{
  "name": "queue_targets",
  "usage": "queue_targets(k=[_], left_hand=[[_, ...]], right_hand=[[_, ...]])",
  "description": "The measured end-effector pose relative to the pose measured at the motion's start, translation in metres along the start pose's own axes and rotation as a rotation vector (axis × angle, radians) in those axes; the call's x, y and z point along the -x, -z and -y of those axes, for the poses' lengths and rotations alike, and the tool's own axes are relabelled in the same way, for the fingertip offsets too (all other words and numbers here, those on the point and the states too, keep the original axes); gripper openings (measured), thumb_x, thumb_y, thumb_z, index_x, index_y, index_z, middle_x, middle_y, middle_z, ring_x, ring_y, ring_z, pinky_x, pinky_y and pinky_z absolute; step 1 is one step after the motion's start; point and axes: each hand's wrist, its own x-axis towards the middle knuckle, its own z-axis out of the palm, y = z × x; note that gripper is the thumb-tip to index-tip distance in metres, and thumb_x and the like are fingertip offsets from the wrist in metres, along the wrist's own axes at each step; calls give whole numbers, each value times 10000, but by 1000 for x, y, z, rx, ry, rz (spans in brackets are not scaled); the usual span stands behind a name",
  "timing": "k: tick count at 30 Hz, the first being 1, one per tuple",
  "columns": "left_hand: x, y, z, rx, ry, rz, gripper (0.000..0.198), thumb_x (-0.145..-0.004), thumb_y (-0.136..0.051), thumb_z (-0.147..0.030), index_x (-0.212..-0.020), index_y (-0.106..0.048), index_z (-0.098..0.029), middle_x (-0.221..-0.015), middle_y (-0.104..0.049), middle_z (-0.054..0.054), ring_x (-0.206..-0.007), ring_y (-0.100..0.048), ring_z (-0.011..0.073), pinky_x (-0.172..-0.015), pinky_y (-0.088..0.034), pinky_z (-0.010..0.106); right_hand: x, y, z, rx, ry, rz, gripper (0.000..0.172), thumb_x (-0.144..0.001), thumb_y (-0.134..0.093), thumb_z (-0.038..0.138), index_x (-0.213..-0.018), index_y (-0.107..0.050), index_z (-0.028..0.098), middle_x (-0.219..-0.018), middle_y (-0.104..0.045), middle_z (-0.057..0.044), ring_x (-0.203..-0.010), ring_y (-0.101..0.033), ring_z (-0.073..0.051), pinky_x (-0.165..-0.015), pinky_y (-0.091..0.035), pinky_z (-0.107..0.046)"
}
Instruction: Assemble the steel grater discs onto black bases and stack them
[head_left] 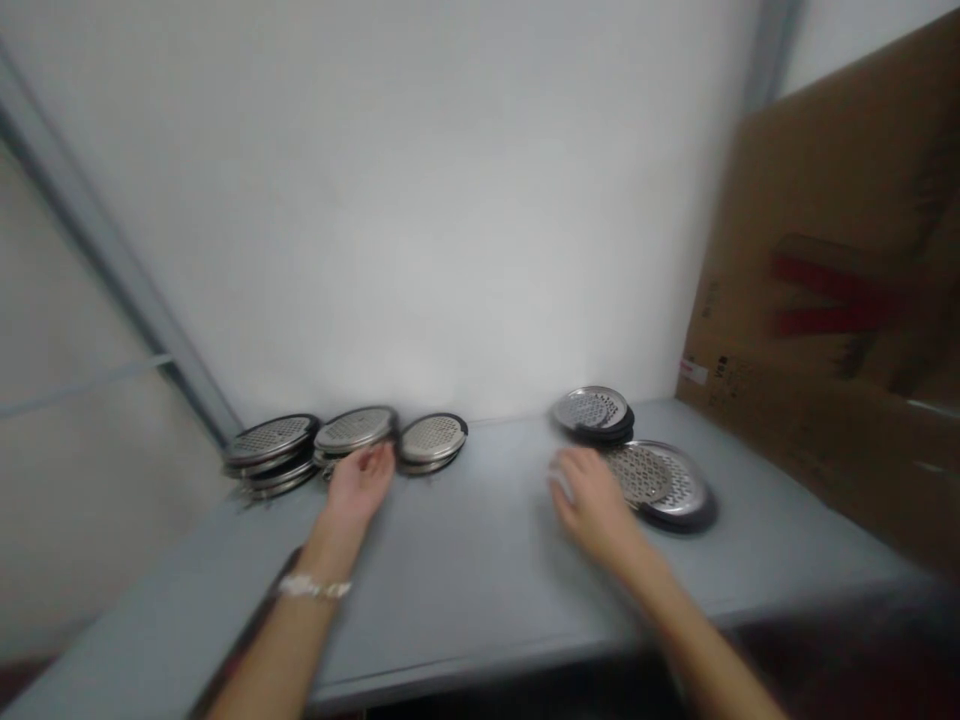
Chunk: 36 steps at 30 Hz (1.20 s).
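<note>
A stack of perforated steel discs (355,430) is touched by the left hand (360,482) at twelve o'clock, its grip unclear. The right hand (592,497), grip spread, is held beside another disc (660,482) at three o'clock.

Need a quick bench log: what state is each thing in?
Left hand, touching middle strainer stack at front
Right hand, blurred, beside front right strainer
Left strainer stack, piled, edges fanned
Middle strainer stack, piled
Third strainer stack, piled
Back right strainer stack, piled
Front right strainer, lying flat
Cardboard sheet, leaning against wall
</note>
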Motion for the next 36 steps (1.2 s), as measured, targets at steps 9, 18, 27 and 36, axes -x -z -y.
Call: queue_targets(k=[9, 18, 27, 36], left_hand=[[62, 16, 8, 15, 59, 42, 203, -892, -488, -31, -771, -608, -141, -682, -623, 10, -572, -624, 105, -494, -514, 183], [85, 19, -4, -68, -207, 115, 188, -770, -592, -14, -794, -653, -190, -712, -652, -33, -605, -623, 97, -542, -504, 168], [96, 19, -13, -90, -405, 150, 154, -748, -653, -52, -791, -662, -200, -734, -630, -29, -666, -597, 106, -576, -497, 164], [96, 20, 1, -347, -431, 264, 139, -690, -730, -175, -808, -658, -197, -726, -613, -31, -662, -555, 119, -594, -455, 184]], right_hand=[[14, 11, -96, 398, -601, 306, 788, -811, -700, 466, -1492, -418, 187, -1552, -374, -215, -1419, -306, -491, -1069, -260, -713], [20, 27, -146, 417, -697, 126, 657, -903, -503, 660, -1380, -546, 210, -1449, -496, -198, -1328, -434, -451, -1028, -343, -658], [36, 42, -184, 386, -767, 198, 398, -996, -386, 273, -1242, -606, 50, -1130, -698, -240, -1075, -672, -319, -913, -483, -387], [23, 31, -161, 284, -635, 280, 370, -957, -439, 195, -1261, -581, 38, -1169, -689, -252, -1105, -666, -311, -928, -462, -361]])
